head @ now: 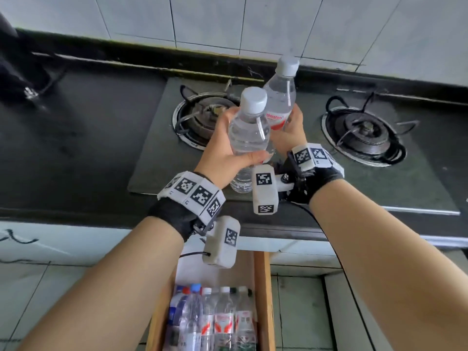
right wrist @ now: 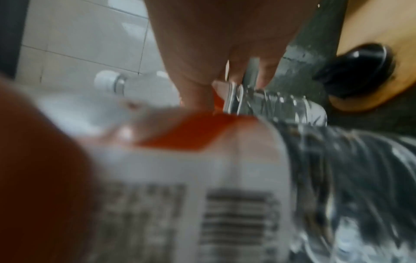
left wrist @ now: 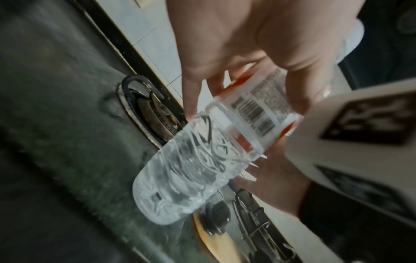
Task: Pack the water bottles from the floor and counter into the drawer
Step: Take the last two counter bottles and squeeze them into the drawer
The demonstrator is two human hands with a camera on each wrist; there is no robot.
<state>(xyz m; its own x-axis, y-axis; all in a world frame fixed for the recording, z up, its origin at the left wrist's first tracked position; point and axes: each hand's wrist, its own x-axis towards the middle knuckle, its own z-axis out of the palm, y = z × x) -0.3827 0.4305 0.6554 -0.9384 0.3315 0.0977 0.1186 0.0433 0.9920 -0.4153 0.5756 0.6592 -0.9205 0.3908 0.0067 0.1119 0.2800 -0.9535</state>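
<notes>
My left hand (head: 222, 148) grips a clear water bottle (head: 249, 130) with a white cap, held upright above the stove. Seen from the left wrist, the fingers (left wrist: 299, 80) wrap its barcode label and its ribbed base (left wrist: 191, 174) points at the stove. Just behind it, my right hand (head: 291, 133) grips a second bottle (head: 279, 97) with a red and white label. The two bottles stand side by side, nearly touching. The right wrist view is blurred: a labelled bottle (right wrist: 202, 178) fills the foreground. Below the counter the wooden drawer (head: 263, 300) is open and holds several bottles (head: 222, 323) lying in a row.
A black two-burner gas stove (head: 162, 153) lies under the hands, with its left burner (head: 200, 117) and right burner (head: 362, 134). Dark countertop (head: 76, 135) spreads to the left. White tiled wall behind, tiled floor on both sides of the drawer.
</notes>
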